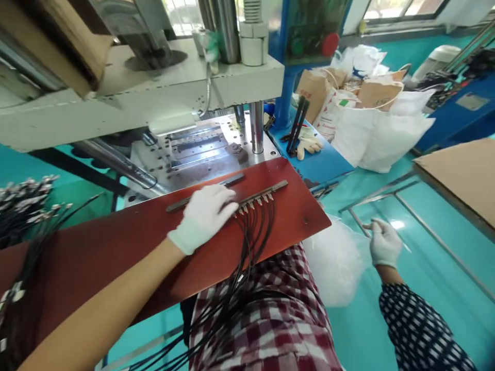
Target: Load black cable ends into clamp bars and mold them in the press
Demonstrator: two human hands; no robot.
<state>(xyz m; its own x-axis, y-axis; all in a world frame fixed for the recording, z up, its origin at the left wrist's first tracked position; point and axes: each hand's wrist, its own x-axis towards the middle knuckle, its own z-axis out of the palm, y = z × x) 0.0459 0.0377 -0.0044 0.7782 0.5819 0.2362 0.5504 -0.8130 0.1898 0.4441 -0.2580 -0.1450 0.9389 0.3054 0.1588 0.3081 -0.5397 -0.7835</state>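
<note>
A reddish-brown board lies across my lap in front of the press. My left hand, in a white glove, rests over it with fingers and thumb closed about the near end of a slotted metal bar. Several small metal connectors sit along that bar, their black cables hanging toward my lap. Partly under the hand lies a second dark bar. Out to the right, my gloved right hand is closed in a pinch. What it holds, if anything, is too small to make out.
Ahead stands the press, with a metal lower die and round posts. Pliers-like black handles and a glove lie on the blue ledge. Plastic bag, white sacks, cardboard and metal frame are rightward; cable bundles leftward.
</note>
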